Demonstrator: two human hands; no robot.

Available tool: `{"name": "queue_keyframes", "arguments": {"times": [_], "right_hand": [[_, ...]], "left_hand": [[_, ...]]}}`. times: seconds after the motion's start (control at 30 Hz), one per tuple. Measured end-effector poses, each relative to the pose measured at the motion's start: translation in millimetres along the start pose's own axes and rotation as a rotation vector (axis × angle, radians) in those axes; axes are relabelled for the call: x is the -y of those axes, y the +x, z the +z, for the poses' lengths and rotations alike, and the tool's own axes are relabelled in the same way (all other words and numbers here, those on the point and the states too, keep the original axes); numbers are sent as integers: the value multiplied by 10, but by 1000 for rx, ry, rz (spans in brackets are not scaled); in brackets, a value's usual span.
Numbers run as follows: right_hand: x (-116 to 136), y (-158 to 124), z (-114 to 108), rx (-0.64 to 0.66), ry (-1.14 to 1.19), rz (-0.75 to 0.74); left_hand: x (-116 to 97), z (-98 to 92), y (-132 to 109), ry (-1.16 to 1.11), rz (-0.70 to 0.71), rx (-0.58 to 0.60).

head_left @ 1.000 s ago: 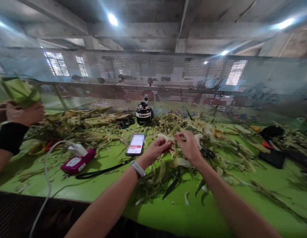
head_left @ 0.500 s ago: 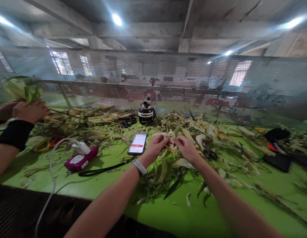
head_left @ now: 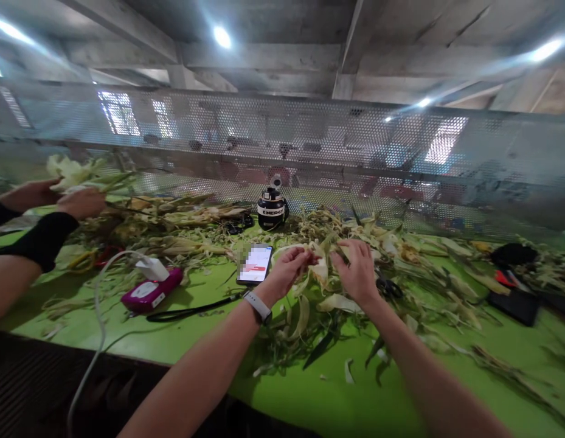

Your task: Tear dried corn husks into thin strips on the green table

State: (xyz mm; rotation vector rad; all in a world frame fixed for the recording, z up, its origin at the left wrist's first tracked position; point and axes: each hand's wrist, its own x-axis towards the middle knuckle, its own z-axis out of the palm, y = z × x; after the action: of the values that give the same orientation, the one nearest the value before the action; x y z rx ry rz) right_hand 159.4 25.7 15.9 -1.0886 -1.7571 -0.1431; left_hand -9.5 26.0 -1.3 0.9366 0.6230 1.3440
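Observation:
In the head view my left hand, with a watch on its wrist, is closed in a pinch on a pale corn husk above the middle of the table. Part of the husk hides behind the fingers. Just to the right, my right hand is raised with thumb and fingers apart, near the husk but holding nothing visible. Loose green and cream husk strips lie beneath both hands. A smartphone with a lit screen lies left of my left hand.
A magenta power strip with a white plug and cable lies left. The black bottle stands behind, before a perforated metal screen. At far left a co-worker's hands hold husks. Scissors and a dark flat object lie right.
My right hand has come away from the husk, moving slightly right with its fingers opening. My left hand keeps its pinch. The co-worker's hands have moved right and the husks there tilted over.

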Motion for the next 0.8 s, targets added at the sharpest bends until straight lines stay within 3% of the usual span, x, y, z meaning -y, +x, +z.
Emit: {"name": "queue_keyframes", "arguments": {"times": [0.07,0.2,0.27,0.43,0.67,0.8], "right_hand": [[78,-33,5,28,10,-24],[223,-129,86,384,169,108],[257,-165,135,484,238,184],[241,-192,209,511,462,315],[206,-177,254,582,715,391],[189,-158,240,651,745,394]], "left_hand": [[9,-9,8,-3,52,0],[36,4,14,7,89,-7],[51,31,1,-10,84,6],[67,118,-65,-66,26,73],[-3,130,-87,68,49,19],[-31,118,-81,92,49,20]]}}
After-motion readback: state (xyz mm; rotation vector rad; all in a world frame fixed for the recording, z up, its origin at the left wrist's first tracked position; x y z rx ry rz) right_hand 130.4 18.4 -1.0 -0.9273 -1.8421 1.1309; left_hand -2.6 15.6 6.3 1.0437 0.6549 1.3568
